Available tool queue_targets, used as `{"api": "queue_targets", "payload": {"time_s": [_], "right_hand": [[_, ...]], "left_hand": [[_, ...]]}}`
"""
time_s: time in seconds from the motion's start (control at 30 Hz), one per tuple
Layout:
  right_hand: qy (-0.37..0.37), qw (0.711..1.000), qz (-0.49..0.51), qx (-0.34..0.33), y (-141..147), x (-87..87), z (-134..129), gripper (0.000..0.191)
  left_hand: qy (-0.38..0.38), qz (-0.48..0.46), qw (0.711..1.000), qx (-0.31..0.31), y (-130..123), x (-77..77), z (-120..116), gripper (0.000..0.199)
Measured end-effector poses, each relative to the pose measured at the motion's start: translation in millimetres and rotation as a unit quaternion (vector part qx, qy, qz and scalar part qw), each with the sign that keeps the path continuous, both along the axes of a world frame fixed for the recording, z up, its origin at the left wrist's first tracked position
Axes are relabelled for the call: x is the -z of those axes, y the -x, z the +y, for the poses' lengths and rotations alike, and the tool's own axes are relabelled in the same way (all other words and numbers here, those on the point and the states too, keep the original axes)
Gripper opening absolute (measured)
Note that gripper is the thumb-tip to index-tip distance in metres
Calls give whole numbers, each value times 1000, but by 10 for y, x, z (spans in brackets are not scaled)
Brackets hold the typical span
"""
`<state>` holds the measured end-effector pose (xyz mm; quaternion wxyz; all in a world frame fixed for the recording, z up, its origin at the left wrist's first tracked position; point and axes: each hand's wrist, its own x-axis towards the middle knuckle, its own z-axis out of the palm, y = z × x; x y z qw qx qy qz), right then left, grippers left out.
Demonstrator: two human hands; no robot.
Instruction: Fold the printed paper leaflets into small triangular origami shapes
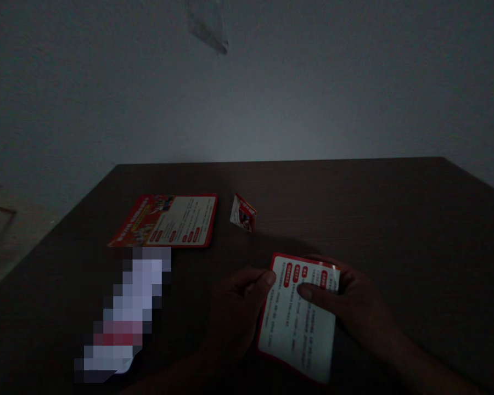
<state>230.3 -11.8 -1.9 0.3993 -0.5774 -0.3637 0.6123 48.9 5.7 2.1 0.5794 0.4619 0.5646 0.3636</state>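
Between both hands, low and right of the middle, is a white printed leaflet (298, 323) with a red border and small red labels. My left hand (239, 304) pinches its left edge, thumb on top. My right hand (349, 296) holds the opposite side, with the thumb lying across the printed face and the fingers behind, mostly hidden. The lower part of the sheet bends slightly toward me. Dim light hides much of the hands' detail.
A dark wooden table (354, 203) meets a grey wall (313, 82). At left lies a red-and-white printed leaflet (181, 219), partly a picture. A small folded red-and-white card (243, 214) is right of it. Nearer me is a pale, long object (127, 307), blurred into squares.
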Motion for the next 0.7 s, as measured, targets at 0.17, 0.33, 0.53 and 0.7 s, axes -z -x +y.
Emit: {"api": "queue_targets", "payload": {"time_s": [0.17, 0.33, 0.53, 0.7], "right_hand": [[-1, 1000, 21, 8, -14, 22, 6, 42], [22, 999, 0, 28, -12, -14, 19, 46], [18, 999, 22, 27, -10, 1, 20, 45], [24, 999, 9, 28, -5, 12, 26, 43]], "left_hand": [[-3, 17, 1000, 0, -15, 24, 26, 20], [-10, 24, 1000, 5, -26, 18, 38, 19], [-5, 29, 1000, 7, -22, 9, 32, 20], [-11, 40, 999, 11, -21, 24, 39, 22]]}}
